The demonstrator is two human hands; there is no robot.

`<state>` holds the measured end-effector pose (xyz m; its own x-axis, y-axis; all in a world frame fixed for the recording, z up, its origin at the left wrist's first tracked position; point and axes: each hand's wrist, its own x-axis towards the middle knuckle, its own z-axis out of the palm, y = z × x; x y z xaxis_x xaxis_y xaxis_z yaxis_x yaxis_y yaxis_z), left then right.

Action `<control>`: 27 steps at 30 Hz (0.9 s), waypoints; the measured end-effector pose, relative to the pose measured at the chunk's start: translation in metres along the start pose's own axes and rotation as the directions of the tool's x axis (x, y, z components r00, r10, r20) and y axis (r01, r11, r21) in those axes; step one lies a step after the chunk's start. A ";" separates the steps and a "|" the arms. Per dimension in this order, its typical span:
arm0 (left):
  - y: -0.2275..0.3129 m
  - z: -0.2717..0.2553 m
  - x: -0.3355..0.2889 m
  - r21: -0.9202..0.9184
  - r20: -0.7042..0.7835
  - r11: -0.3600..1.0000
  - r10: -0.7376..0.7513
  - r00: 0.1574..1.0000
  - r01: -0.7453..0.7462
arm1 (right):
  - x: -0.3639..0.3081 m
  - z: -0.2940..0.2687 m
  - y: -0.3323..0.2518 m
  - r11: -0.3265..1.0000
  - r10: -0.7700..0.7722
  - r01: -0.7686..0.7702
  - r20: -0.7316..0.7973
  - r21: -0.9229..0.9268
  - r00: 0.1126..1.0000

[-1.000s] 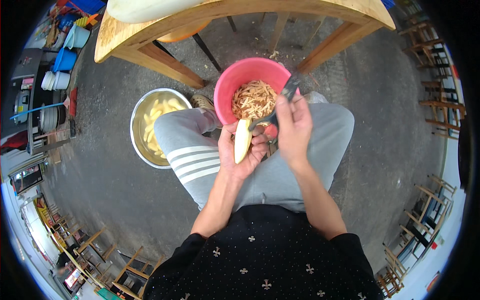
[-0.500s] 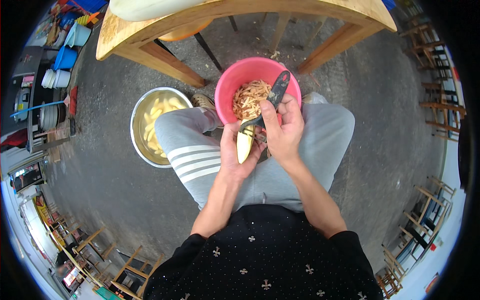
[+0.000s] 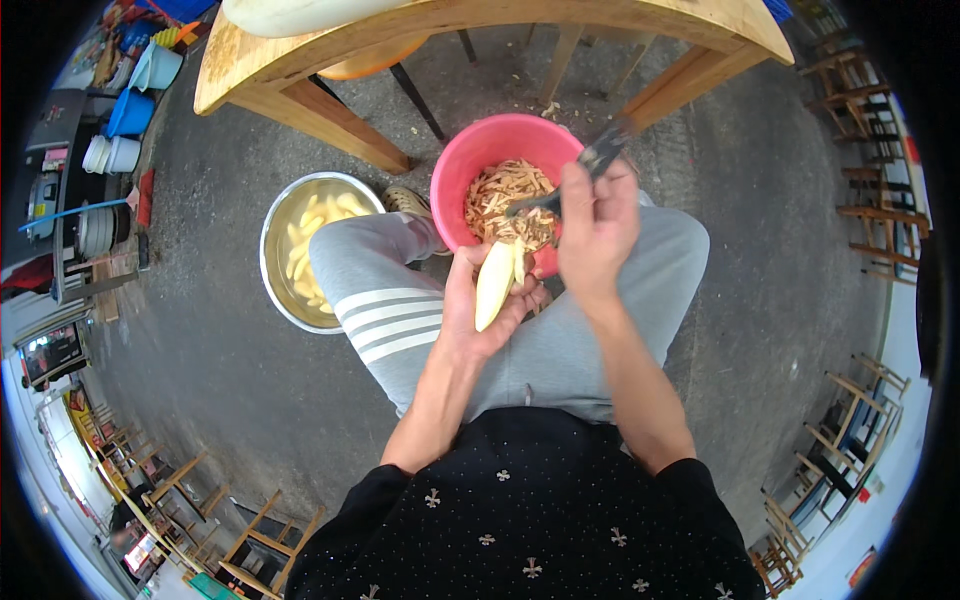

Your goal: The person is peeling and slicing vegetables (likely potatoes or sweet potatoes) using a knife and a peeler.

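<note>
My left hand is closed round a long pale yellow tuber, largely peeled, with a strip of peel hanging at its far end. My right hand grips a black peeler, smeared by motion. The peeler's head is over the pink basin, apart from the tuber. Brown and pale peelings lie heaped inside the basin, between my knees. On the left, a round metal bowl holds several peeled yellow tubers in liquid.
A wooden table stands just ahead, its legs near the basin; a white object rests on top. Beneath it is an orange-topped stool. Blue buckets are at the far left, and wooden chairs line the right side.
My right hand has moved right and away from the tuber, taking the peeler off it. The tuber stays in my left hand, with more of its pale side showing.
</note>
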<state>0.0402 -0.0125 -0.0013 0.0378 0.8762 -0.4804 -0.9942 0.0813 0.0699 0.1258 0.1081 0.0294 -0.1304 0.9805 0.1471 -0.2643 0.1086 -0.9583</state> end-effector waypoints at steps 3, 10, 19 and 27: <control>-0.003 0.006 -0.003 0.062 -0.075 0.998 0.006 0.997 -0.001 | 0.011 -0.010 -0.008 0.997 0.073 -0.072 -0.047 0.022 0.996; -0.006 0.027 -0.004 0.059 -0.143 0.997 0.053 0.988 -0.045 | -0.026 -0.008 -0.006 0.957 0.235 -0.236 0.025 0.169 0.972; 0.000 -0.003 0.005 -0.160 0.008 0.978 -0.135 0.991 0.134 | -0.016 -0.010 0.026 0.903 0.379 -0.342 -0.106 0.260 0.919; 0.004 0.000 -0.008 0.142 0.067 0.988 0.049 0.997 -0.058 | 0.001 -0.033 0.031 0.857 0.494 -0.446 -0.166 0.256 0.854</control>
<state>0.0362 -0.0191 0.0027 -0.0047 0.9088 -0.4171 -0.9703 0.0967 0.2216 0.1487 0.1183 -0.0084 -0.0834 0.9178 -0.3882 -0.4133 -0.3863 -0.8246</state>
